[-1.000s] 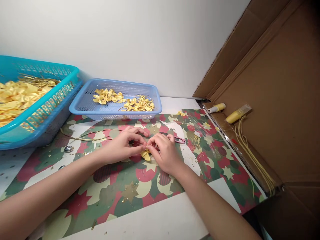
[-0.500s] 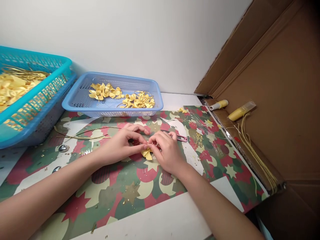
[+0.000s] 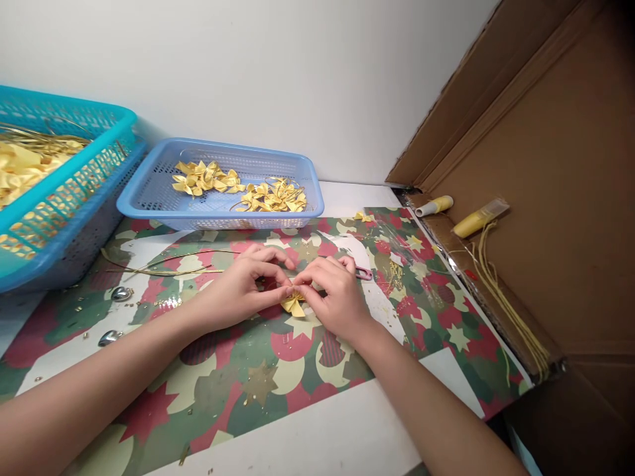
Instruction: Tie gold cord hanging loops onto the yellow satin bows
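Observation:
Both hands meet over the middle of the table at a yellow ribbon bow (image 3: 294, 307). My left hand (image 3: 251, 281) pinches at the bow's top with thumb and forefinger, the other fingers curled loosely above. My right hand (image 3: 333, 291) pinches the same spot from the right side. The fingertips hide the bow's centre, and whatever fine part they hold there cannot be made out. Just behind my right hand, partly covered by it, lies a pink-handled tool (image 3: 364, 273). Left of my left hand, thin gold cords (image 3: 163, 266) lie on the patterned sheet.
A blue basket (image 3: 218, 215) with yellow bows stands at the back. A turquoise basket (image 3: 112, 135) of bows and cords is at left. Two silver heart-shaped pieces (image 3: 122, 293) lie near my left forearm. Cardboard (image 3: 560, 198), yellow tubes (image 3: 480, 219) and hanging cords (image 3: 510, 317) are at right.
The hands keep their pinch at the bow with only slight finger shifts. My right hand has moved a touch rightward, covering more of the pink-handled tool. The view has shifted slightly.

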A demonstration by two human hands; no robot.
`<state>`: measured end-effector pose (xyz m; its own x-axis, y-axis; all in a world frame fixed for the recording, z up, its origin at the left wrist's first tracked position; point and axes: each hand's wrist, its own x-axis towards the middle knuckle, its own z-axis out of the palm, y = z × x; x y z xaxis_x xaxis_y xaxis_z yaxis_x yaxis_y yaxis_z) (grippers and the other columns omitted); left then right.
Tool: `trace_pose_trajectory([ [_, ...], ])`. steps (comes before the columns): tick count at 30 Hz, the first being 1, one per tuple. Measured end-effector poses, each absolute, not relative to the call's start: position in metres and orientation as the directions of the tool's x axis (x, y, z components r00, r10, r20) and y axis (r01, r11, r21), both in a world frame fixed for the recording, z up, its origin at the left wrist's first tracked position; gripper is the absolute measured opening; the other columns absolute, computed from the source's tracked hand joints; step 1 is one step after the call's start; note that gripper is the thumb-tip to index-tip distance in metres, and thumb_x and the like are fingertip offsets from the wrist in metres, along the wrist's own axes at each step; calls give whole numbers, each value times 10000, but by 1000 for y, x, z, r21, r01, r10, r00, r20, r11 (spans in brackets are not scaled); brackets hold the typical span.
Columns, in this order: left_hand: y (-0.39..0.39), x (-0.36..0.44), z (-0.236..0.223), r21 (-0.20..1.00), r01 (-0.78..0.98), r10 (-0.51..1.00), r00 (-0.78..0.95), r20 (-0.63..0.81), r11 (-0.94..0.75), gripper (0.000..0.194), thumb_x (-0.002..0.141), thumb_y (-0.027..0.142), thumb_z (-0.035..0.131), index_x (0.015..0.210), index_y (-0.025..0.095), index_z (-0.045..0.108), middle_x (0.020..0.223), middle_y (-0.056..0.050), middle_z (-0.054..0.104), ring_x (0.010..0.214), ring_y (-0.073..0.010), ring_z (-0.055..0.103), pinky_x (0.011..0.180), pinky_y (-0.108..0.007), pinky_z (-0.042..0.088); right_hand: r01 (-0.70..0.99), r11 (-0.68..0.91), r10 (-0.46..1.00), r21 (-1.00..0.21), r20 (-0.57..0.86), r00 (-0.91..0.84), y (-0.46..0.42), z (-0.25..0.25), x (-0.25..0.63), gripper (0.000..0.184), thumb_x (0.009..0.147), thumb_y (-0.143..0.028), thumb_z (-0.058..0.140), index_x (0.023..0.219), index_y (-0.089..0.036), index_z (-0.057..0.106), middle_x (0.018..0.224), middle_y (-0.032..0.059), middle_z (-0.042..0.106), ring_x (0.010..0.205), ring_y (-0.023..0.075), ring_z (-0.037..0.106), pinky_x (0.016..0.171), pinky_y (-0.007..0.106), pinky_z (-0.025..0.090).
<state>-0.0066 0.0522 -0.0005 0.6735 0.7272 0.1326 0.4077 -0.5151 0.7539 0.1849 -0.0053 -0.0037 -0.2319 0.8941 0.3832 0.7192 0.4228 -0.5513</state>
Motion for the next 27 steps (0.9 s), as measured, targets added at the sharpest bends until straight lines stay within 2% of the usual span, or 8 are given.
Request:
trace_pose_trajectory([
  [7,52,-6,1,826,389,766,638,79,-409,293,844,473,630,719,242,760,1083,-54,646,1064,-266,565,976,-424,429,706,371,907,-603,399,-136,-9,-1,185,89,873,-175,616,808,-220,656,814,-31,691,789,144,611,835,340,300],
  [11,53,-7,1,839,375,763,642,73,-395,283,836,473,638,718,250,767,1077,-55,649,1077,-272,566,979,-433,437,748,376,904,-547,394,-166,-16,1,181,52,809,-198,655,765,-220,638,762,-41,664,751,140,583,845,345,298],
  [15,52,-6,3,840,377,765,641,68,-391,292,836,485,639,707,257,768,1075,-50,655,1088,-275,565,998,-441,432,765,404,892,-501,403,-207,-18,1,178,87,830,-208,650,747,-215,624,772,-37,672,762,144,581,860,359,287],
  [20,52,-4,6,846,386,768,639,41,-366,309,829,489,630,669,257,756,1023,-53,663,1106,-284,562,1016,-466,426,780,408,891,-474,392,-227,-18,-1,179,119,855,-213,601,740,-228,627,768,-36,672,759,149,569,839,365,283],
  [27,52,-5,5,854,384,774,632,34,-351,277,818,463,647,673,251,753,1046,-57,661,1116,-292,558,1012,-479,412,769,432,873,-470,431,-227,-19,-2,180,114,797,-179,566,695,-215,601,750,-29,665,742,151,570,849,376,280],
])
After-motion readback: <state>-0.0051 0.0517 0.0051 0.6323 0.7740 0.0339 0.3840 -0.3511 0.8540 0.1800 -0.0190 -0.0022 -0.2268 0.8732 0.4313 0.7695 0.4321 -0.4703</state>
